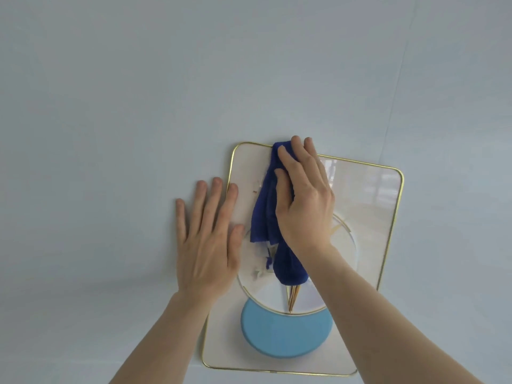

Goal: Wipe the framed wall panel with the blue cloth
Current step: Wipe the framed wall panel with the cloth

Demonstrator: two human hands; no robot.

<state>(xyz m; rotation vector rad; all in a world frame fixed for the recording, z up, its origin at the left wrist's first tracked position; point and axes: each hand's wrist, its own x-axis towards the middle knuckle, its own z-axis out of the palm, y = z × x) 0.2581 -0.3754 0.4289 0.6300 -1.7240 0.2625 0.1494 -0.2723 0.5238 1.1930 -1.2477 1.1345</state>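
Two bare forearms come up from the bottom edge toward a pale wall. On the left side, the left hand lies flat with its fingers open and spread; it holds nothing. Its fingertips touch the wall, and the index finger and thumb reach over the left gold edge of the panel.

This panel hangs on the wall and looks tilted. It is white and glossy, with round corners and a thin gold frame. Inside it there is a gold-lined circle, a light blue disc below the hands, and thin gold lines.

To the right, the right hand presses the blue cloth against the panel's upper part. Its fingers are bent over the cloth, at the top edge. A crumpled fold of the dark blue cloth hangs below the palm.
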